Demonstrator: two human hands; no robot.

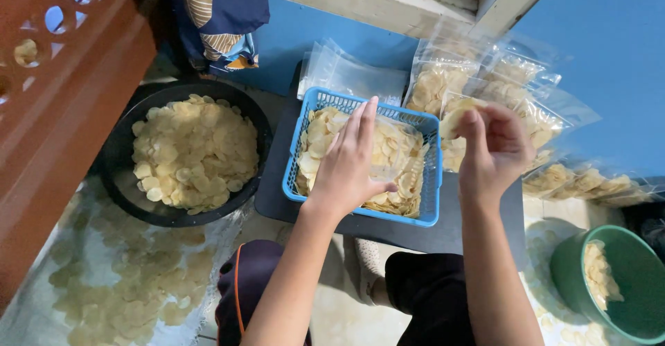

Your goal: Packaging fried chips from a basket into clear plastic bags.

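Left hand (350, 166): held over the blue basket (431, 180), fingers straight and together, thumb pressed to the near edge of a clear plastic bag (398, 153), pinching it.
Right hand (493, 151): raised just right of the basket, fingertips bunched together around a few pale chips (454, 119) at the bag's mouth.
Clear plastic bag: between the two hands, above the basket's right half, partly filled with chips.
Blue basket: centre of the scene on a dark board (273, 187), holding loose pale round chips.
Black basin (121, 173): left of the basket, heaped with the same chips.
Filled bags (512, 86): stacked far right against the blue wall (609, 55).
Empty bags (346, 76): far side, just behind the basket.
Green bucket (637, 297): near right, some chips inside.
Plastic sheet (104, 284): near left, chips spread under it.
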